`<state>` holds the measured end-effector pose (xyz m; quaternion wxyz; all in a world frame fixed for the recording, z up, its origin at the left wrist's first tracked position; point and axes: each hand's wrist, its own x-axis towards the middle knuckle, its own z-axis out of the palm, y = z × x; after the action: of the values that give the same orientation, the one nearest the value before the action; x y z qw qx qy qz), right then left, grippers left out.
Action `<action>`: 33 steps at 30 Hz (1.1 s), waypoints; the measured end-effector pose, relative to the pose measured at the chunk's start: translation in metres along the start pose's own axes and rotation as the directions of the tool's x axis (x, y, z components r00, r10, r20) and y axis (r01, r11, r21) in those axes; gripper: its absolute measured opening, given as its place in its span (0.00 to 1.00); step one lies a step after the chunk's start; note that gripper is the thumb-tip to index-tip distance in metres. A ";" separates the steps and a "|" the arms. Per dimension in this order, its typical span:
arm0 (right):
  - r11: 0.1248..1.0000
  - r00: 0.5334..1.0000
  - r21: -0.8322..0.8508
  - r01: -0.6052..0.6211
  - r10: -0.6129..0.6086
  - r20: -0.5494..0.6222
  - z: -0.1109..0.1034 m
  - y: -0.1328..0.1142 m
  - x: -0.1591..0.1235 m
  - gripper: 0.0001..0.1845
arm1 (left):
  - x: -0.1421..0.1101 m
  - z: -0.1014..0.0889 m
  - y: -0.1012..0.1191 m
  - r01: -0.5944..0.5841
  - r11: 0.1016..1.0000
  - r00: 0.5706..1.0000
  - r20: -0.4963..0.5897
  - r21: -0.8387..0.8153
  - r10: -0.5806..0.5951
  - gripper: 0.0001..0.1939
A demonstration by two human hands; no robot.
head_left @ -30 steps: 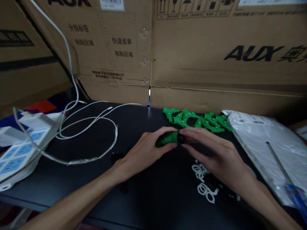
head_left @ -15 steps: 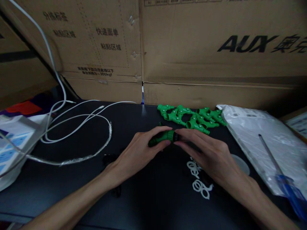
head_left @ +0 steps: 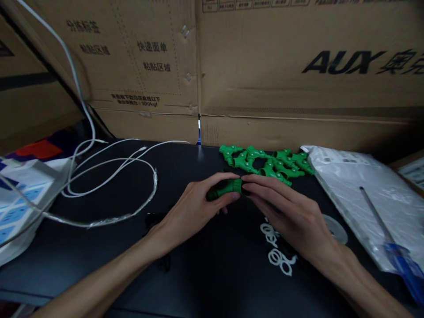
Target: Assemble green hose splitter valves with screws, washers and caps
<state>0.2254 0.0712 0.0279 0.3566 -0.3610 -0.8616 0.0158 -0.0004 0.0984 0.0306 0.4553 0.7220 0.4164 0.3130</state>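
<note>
My left hand [head_left: 195, 207] is closed around a green plastic pipe fitting [head_left: 225, 189], held just above the dark table. At the fitting's right end, the fingers of my right hand [head_left: 288, 207] pinch a small black part [head_left: 244, 188], mostly hidden by the fingertips. White rings [head_left: 278, 256] lie below my right hand, partly covered by it. Behind both hands, several green Y-shaped fittings [head_left: 251, 154] lie grouped near the cardboard. Small black pieces [head_left: 154, 218] rest beside my left wrist, too dark to make out.
White cables [head_left: 155, 181] loop across the table's left side, near a white power strip [head_left: 29, 207]. A white plastic mailer [head_left: 351, 190] with a blue-handled screwdriver [head_left: 397, 256] lies at right, beside a translucent disc [head_left: 336, 229]. Cardboard boxes [head_left: 265, 88] wall off the back.
The camera view has shifted. Between the hands, the black part showed at the fitting's end earlier; now my right fingers sit close against that end and cover most of it.
</note>
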 end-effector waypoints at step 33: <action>0.975 0.993 0.190 -0.113 0.118 -0.013 0.005 -0.002 -0.004 0.23 | 0.001 0.001 0.012 0.169 0.829 0.985 0.068 -0.533 -0.157 0.16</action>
<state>0.2229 0.0687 0.0226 0.3980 -0.3752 -0.8294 0.1137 0.0050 0.0956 0.0414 0.6684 0.5310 0.3672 0.3694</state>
